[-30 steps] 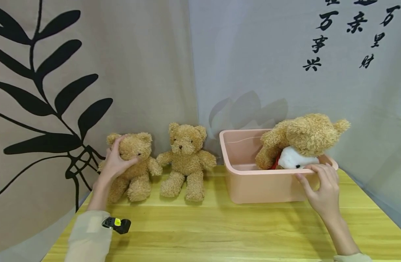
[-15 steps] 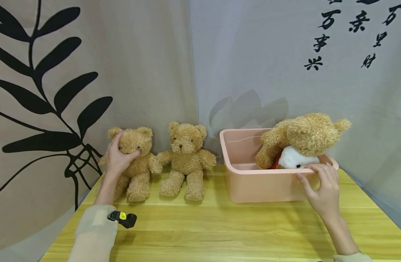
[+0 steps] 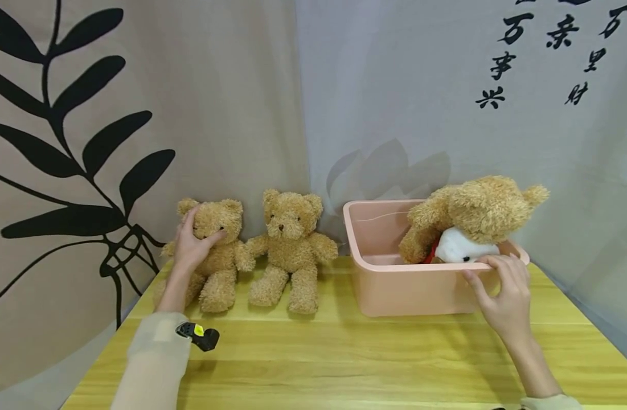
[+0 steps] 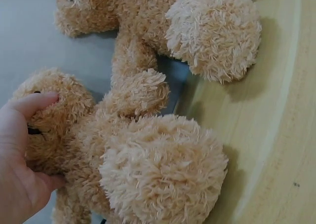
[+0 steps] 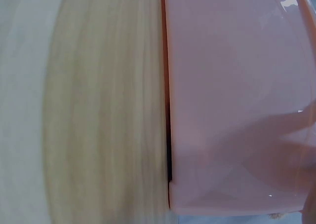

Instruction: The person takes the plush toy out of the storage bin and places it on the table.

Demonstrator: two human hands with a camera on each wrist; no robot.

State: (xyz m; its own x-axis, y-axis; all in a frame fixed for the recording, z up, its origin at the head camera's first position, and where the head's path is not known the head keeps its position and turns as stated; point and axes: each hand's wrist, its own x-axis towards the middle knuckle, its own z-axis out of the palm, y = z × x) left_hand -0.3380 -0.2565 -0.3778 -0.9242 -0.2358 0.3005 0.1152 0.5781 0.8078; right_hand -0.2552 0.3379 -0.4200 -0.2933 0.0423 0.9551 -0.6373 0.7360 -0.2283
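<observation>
My left hand [image 3: 191, 246] grips the head of a curly tan teddy bear [image 3: 220, 262] sitting at the table's left, thumb across its face. In the left wrist view, the thumb and a finger press into the head of this teddy bear [image 4: 163, 169]. A matching teddy bear [image 3: 289, 250] sits upright to its right, their arms meeting. At the right, my right hand [image 3: 509, 302] holds the front rim of a pink plastic bin [image 3: 410, 290], thumb outside. Inside the bin, another tan teddy bear [image 3: 484, 208] leans over a white plush toy [image 3: 459, 247] with some red beside it.
The yellow wood-grain table [image 3: 344, 364] runs along a curtain [image 3: 231, 102] printed with black leaves and characters. A black wrist strap device [image 3: 203, 336] sits on my left sleeve. The bin's smooth outer wall [image 5: 232, 86] stands on the tabletop in the right wrist view.
My left hand has moved to the right, shifting the left teddy bear's head a little toward the middle bear. The right hand and the bin stay put.
</observation>
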